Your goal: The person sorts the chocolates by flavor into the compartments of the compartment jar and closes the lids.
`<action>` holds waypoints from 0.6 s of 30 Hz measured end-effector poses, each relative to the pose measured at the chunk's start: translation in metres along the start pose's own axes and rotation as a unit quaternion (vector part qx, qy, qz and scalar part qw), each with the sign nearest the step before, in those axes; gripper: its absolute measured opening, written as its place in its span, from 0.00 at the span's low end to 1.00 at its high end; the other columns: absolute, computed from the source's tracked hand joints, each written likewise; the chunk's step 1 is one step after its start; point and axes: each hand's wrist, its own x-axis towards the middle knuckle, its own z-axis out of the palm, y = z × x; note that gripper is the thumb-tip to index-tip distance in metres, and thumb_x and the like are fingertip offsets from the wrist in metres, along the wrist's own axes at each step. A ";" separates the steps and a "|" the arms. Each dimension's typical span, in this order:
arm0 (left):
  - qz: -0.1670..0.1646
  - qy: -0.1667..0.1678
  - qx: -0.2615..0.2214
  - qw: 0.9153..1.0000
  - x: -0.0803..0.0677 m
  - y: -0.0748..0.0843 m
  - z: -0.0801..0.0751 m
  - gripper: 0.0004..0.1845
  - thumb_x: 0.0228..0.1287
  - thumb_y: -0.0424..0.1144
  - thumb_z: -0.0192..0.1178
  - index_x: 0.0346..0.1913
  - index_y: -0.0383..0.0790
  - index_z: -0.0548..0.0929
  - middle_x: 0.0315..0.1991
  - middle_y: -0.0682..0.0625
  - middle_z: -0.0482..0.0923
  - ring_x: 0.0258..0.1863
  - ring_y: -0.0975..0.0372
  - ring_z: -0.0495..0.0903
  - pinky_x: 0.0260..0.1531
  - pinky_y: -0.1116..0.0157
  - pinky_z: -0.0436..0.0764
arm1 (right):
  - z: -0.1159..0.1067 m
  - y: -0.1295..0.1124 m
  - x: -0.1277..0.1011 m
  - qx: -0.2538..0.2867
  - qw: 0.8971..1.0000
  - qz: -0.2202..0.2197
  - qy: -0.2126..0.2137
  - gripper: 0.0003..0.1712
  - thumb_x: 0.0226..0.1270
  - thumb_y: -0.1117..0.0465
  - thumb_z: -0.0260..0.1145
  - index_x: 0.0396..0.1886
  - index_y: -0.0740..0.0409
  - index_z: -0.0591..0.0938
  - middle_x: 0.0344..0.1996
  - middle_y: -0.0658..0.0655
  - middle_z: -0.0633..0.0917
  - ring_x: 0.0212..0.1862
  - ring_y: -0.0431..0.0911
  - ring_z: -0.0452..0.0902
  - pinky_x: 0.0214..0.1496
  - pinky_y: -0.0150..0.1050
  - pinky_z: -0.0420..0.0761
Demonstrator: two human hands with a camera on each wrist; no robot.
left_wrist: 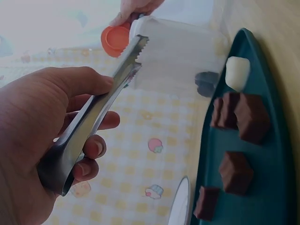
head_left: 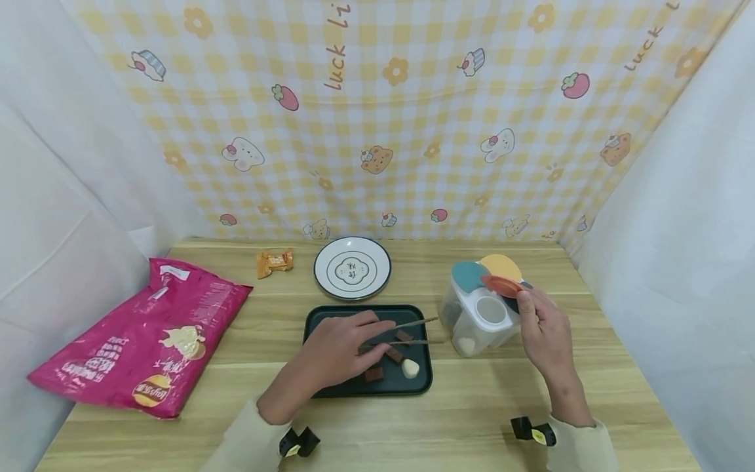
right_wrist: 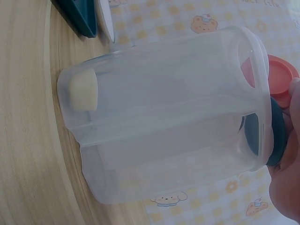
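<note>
My left hand [head_left: 336, 351] grips metal tongs [head_left: 407, 332] [left_wrist: 96, 112] over a dark teal tray [head_left: 321, 314] [left_wrist: 276, 187]. The tong tips are apart and hold nothing. On the tray lie several brown cubes [head_left: 394, 354] [left_wrist: 236, 171] and one white cube [head_left: 410, 368] [left_wrist: 237, 72]. My right hand [head_left: 545, 331] holds up the red lid flap [head_left: 501, 285] [left_wrist: 115, 40] [right_wrist: 280, 77] of a clear plastic container [head_left: 479, 321] [right_wrist: 168, 117]. One white cube [head_left: 466, 345] [right_wrist: 83, 89] lies at the container's bottom.
A white plate [head_left: 352, 267] sits behind the tray. An orange wrapped snack [head_left: 274, 262] lies left of it, and a large pink chip bag [head_left: 147, 337] fills the table's left side. Cloth walls close in all around the wooden table [head_left: 472, 419].
</note>
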 end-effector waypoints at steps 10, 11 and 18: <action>-0.020 -0.122 -0.024 0.992 -0.023 -0.009 -0.002 0.15 0.69 0.45 0.68 0.55 0.45 0.89 0.40 0.55 0.82 0.17 0.75 0.63 0.17 0.74 0.65 | 0.000 -0.003 0.000 0.008 1.000 0.004 0.001 0.16 0.82 0.64 0.56 0.49 0.63 0.89 0.47 0.61 0.88 0.55 0.34 0.77 0.57 0.24 0.68; -0.024 -0.132 -0.028 0.991 -0.024 -0.010 -0.002 0.15 0.69 0.45 0.68 0.55 0.45 0.89 0.40 0.55 0.82 0.17 0.75 0.63 0.18 0.73 0.66 | 0.000 -0.003 0.000 0.008 1.000 0.005 0.001 0.16 0.82 0.64 0.56 0.49 0.63 0.89 0.47 0.61 0.88 0.55 0.34 0.77 0.57 0.24 0.68; -0.039 -0.176 -0.032 0.983 -0.028 -0.013 0.001 0.13 0.70 0.44 0.67 0.53 0.45 0.90 0.39 0.53 0.82 0.19 0.72 0.66 0.19 0.72 0.68 | 0.000 -0.001 0.000 0.008 1.000 0.016 0.002 0.16 0.82 0.63 0.56 0.49 0.64 0.89 0.48 0.61 0.87 0.55 0.34 0.77 0.56 0.24 0.68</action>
